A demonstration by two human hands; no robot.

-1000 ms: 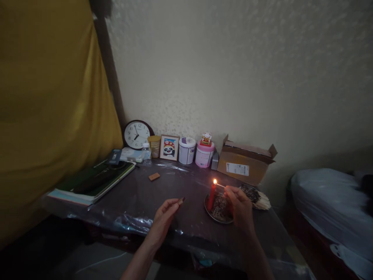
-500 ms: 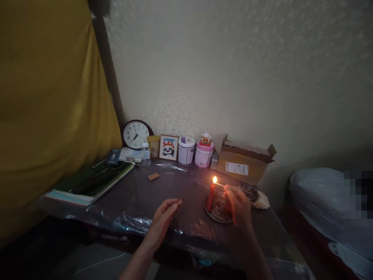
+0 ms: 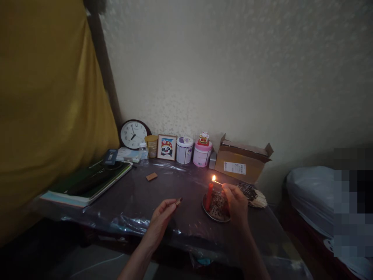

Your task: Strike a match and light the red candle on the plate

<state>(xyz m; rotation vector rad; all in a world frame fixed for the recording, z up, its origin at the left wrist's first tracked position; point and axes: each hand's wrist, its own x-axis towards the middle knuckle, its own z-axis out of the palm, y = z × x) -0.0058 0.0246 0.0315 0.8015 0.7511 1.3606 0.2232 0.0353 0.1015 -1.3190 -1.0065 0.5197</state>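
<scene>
My right hand (image 3: 236,202) pinches a lit match (image 3: 218,182) by its end, with the flame just above the top of a red candle (image 3: 209,197). The candle stands slightly tilted at the left side of a round metal dish (image 3: 216,220) with dark speckled residue in it. Whether the wick itself burns I cannot tell. My left hand (image 3: 163,215) is closed over the table, left of the dish, holding a small flat piece (image 3: 178,201) with a dark end between thumb and fingers. Beyond it lies a small brown matchbox-like piece (image 3: 152,177).
Behind the dish lie many loose matches (image 3: 256,196) and an opened cardboard box (image 3: 244,165). Along the wall stand a clock (image 3: 133,134), a panda picture (image 3: 167,147) and tins (image 3: 184,151). Books (image 3: 90,182) lie left, by a yellow curtain (image 3: 52,116). Plastic covers the table (image 3: 128,210).
The match has risen slightly relative to the candle, so its flame sits a little higher above the candle top. My left hand holds its small piece as before. The view has shifted slightly.
</scene>
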